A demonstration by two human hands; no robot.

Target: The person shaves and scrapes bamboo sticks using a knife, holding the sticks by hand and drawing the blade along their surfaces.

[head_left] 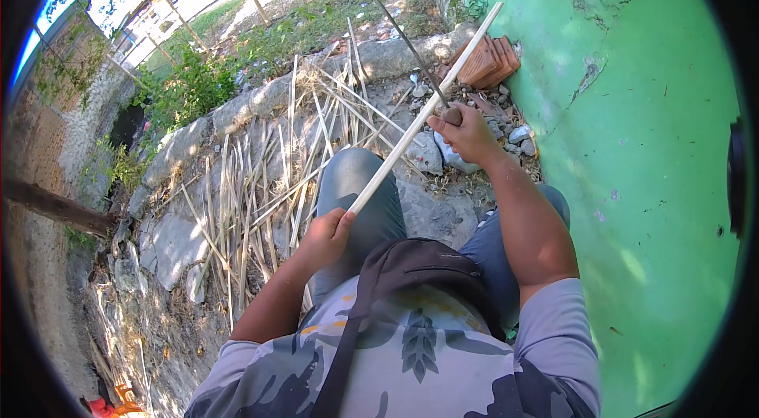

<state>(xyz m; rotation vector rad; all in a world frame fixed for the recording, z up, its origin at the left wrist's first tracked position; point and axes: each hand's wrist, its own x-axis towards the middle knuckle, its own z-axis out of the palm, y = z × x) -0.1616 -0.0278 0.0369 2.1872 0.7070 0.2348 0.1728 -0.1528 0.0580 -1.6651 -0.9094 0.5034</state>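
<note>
A long pale strip of split wood or bamboo [425, 111] slants up from my lap toward the upper right. My left hand [326, 238] is closed round its lower end, above my left knee. In my right hand [468, 133] is the brown handle of a machete, gripped in closed fingers beside the middle of the strip. The machete's long, narrow dark blade [399, 32] points up and to the left, crossing close to the strip; whether its edge touches the strip I cannot tell.
Many loose pale strips [237, 205] lie on the stone ground to the left. Stacked terracotta tiles [489, 62] and rubble [506, 129] rest against the green wall [632, 181] at right. A low stone kerb [261, 102] runs across, with plants [190, 86] behind it.
</note>
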